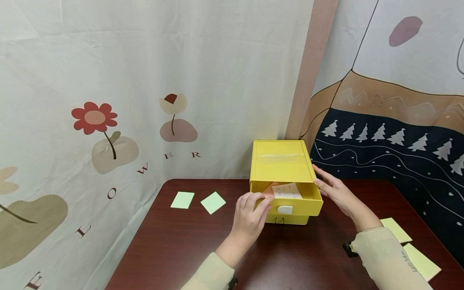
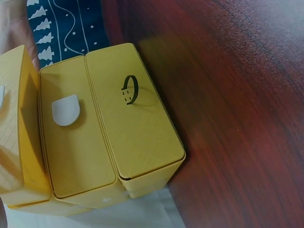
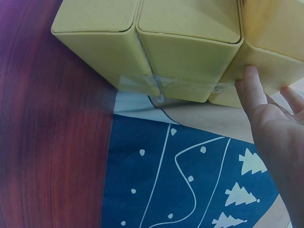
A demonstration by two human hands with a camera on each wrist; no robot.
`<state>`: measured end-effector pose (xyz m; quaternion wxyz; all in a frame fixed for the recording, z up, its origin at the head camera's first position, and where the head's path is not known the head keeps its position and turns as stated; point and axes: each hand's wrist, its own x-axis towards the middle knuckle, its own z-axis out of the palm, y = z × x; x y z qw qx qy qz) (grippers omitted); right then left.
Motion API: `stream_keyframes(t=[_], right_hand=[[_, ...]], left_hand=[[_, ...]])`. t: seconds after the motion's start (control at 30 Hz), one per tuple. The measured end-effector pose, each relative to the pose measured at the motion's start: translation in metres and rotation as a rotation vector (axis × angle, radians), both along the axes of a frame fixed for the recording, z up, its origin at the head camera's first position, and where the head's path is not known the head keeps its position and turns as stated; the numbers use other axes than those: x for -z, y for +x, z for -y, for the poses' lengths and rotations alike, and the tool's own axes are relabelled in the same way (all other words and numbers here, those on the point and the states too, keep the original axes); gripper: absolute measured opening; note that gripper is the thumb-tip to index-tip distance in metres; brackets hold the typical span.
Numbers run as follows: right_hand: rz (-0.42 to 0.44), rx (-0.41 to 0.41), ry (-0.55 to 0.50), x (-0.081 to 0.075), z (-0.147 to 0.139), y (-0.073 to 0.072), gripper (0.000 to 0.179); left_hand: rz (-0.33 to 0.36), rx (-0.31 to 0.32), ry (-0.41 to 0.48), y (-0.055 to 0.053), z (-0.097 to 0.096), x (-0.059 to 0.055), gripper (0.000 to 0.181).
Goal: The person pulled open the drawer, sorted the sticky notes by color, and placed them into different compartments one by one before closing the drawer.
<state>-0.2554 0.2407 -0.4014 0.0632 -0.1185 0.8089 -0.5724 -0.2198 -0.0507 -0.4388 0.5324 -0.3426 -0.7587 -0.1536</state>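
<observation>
A yellow drawer cabinet [image 1: 282, 161] stands on the table, its top drawer [image 1: 302, 207] pulled out. Inside that drawer lie an orange paper note [image 1: 270, 190] and a whitish note [image 1: 287, 191]. My left hand [image 1: 248, 213] curls its fingers over the drawer's front rim at the left corner, close to the orange note; the fingertips are partly hidden. Against the cabinet's right side, my right hand [image 1: 337, 191] rests with fairly straight fingers [image 3: 254, 85]. A white knob [image 1: 285, 210] sits on the drawer front, and another knob [image 2: 66, 110] shows lower down in the left wrist view.
Two pale green sticky notes [image 1: 182, 200] [image 1: 213, 202] lie left on the dark red table [image 1: 163, 249]. Two yellowish notes [image 1: 396, 230] [image 1: 422, 262] lie by the right forearm. The lowest drawer has a black loop handle [image 2: 130, 90]. Behind hangs a printed curtain [image 1: 217, 80].
</observation>
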Motion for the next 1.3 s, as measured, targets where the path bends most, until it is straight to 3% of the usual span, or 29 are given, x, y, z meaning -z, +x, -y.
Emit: stream_keyframes(t=[0.43,0.87,1.3], right_hand=[[-0.002,0.003,0.013,0.000,0.001,-0.001,0.067],[-0.013,-0.004,0.020,-0.001,0.001,0.001,0.065],[-0.005,-0.005,0.018,-0.001,0.001,0.001,0.066]], left_hand=[[0.003,-0.025,0.005,-0.007,-0.002,-0.001,0.023],[0.054,-0.063,-0.003,-0.012,-0.005,-0.001,0.020],[0.024,-0.061,0.006,-0.020,-0.006,0.000,0.020]])
